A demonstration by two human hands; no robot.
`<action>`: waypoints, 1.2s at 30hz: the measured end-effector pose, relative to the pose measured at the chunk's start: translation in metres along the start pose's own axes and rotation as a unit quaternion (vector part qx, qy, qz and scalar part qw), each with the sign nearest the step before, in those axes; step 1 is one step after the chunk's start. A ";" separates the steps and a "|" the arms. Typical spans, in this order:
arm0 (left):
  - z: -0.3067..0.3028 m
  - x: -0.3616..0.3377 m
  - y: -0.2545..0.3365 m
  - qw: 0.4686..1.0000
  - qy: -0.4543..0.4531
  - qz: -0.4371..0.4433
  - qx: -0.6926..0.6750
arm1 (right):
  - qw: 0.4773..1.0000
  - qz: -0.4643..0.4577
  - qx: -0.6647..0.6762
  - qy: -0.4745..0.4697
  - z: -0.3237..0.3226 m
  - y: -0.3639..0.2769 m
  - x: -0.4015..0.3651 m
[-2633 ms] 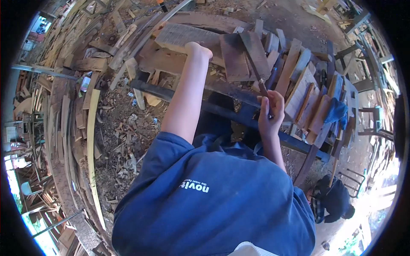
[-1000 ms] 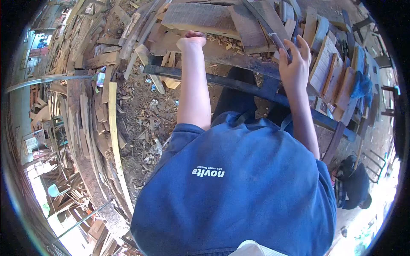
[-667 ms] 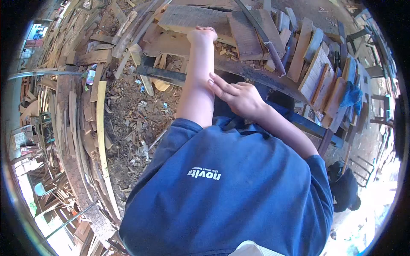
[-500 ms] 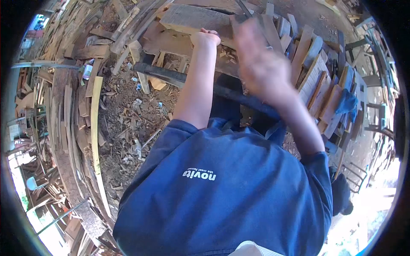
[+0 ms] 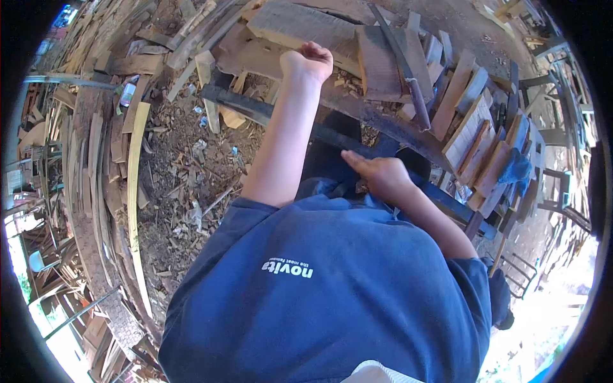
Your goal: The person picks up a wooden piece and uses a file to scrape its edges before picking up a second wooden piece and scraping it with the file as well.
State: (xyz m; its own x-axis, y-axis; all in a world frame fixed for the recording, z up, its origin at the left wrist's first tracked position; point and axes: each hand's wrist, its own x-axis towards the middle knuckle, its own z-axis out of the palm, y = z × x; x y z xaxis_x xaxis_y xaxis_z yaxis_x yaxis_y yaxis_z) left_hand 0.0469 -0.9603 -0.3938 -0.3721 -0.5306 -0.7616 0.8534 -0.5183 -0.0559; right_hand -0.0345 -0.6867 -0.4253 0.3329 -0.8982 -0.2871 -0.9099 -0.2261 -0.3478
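Around me dirt floor (image 5: 175, 210), littered with wood chips; to my left, long planks (image 5: 102, 191) heaped lengthwise, pale yellow strip (image 5: 133, 185) among them; pale blue seat (image 5: 37, 262) farther out; glaring white daylight (image 5: 549, 313) low on right side of my view

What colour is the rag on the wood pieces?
The rag is blue; the head view shows it best.

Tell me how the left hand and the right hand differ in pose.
The left hand is far out, beside the big timber; the right hand is closer to the blue shirt. The left hand's arm reaches nearly straight, while the right hand's arm bends inward. The left hand's fingers look curled; the right hand has a finger stretched out. Both are bare.
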 end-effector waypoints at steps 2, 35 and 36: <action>0.000 0.005 0.001 1.000 0.003 0.005 0.006 | 0.984 0.035 0.051 0.165 -0.007 -0.001 -0.002; -0.052 0.052 0.005 0.992 0.087 0.086 0.040 | 0.990 -0.117 -0.006 0.075 0.022 -0.031 0.035; -0.051 0.051 0.003 0.992 0.088 0.086 0.038 | 0.975 -0.162 0.023 0.149 0.015 -0.030 0.034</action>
State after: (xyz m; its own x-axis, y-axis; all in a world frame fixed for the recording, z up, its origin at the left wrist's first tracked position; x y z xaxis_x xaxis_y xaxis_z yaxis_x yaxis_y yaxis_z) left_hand 0.0488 -0.9550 -0.4660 -0.1489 -0.4933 -0.8570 0.8661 -0.4833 0.1277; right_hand 0.0075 -0.7044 -0.4385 0.5088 -0.8533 0.1140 -0.7540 -0.5056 -0.4194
